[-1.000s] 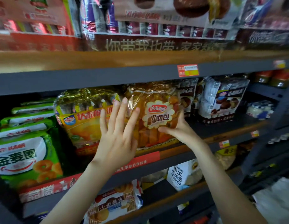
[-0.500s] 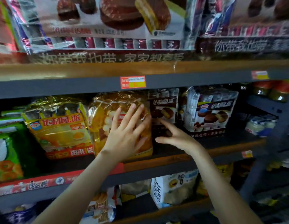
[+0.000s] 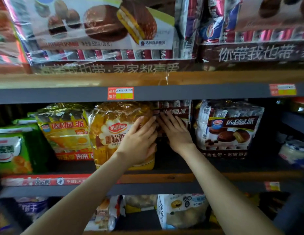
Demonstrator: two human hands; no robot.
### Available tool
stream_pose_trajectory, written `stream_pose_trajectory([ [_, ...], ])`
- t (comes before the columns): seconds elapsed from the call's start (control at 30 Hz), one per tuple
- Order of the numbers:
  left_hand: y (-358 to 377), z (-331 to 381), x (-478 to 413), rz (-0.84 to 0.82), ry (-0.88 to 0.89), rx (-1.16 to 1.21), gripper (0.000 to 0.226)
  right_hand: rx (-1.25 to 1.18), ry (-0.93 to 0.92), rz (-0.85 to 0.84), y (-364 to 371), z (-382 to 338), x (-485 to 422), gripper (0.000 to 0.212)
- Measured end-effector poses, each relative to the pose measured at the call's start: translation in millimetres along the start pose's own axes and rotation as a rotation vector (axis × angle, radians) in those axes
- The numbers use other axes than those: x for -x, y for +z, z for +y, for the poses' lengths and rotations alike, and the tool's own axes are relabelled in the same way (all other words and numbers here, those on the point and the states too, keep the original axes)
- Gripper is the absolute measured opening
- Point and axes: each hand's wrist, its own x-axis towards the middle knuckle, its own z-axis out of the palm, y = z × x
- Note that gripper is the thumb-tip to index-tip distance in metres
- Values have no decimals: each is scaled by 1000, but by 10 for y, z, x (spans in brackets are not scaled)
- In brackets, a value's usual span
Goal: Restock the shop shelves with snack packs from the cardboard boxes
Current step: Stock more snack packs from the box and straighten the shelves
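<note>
A head-worn view looked at shop shelves crowded with snack packs, with 2 bare forearms reaching up from the bottom of the frame. The left hand (image 3: pixel 139 141) lay flat, its fingers straight and slightly spread. It pressed against the right half of the front of an orange soft-bread pack (image 3: pixel 112 131) and gripped nothing. That pack stood upright on the middle shelf (image 3: pixel 173 177), near its wooden front edge, and touched a yellow pie pack (image 3: pixel 66 131) on its left. The right hand (image 3: pixel 177 133) was just beside the left one, their fingertips almost meeting. Its fingers were also straight, laid against the front of a dark chocolate-pie pack (image 3: pixel 176 110) that stood immediately right of the bread pack and a little further back; it, too, gripped nothing. Further right on the same shelf stood 1 more chocolate-pie pack, the clear-wrapped pie pack (image 3: pixel 231 131), upright and bearing a brown banner. At the far left a green ring-snack pack (image 3: pixel 10 150) was partly cut off by the frame. The upper shelf (image 3: pixel 63 80) carried a large chocolate-pie multipack (image 3: pixel 100 28), with another like it to the right. A red and yellow price tag (image 3: pixel 120 93) was stuck to that shelf's grey front rail, above the bread pack. Below the middle shelf, a white snack bag (image 3: pixel 180 212) showed between the 2 arms, blurred.
</note>
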Motion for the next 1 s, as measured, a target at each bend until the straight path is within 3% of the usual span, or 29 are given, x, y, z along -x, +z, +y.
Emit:
stream_pose_trajectory([
  [0.2,-53,-27,-30,-72,39,-127,43,187,14,133,54,100,43,95],
  [0.4,-146,228,-286,-306,117,-446,64,299,42,121,92,-4,57,99],
  [0.53,-33,230,-354,-378,170,-565,66,373,-82,175,152,4,58,95],
  [0.67,-17,210,-354,-485,210,-634,62,391,-92,190,192,44,-11,98],
  [1.0,-21,144,-258,-391,207,-613,66,494,-28,169,188,161,2,104],
])
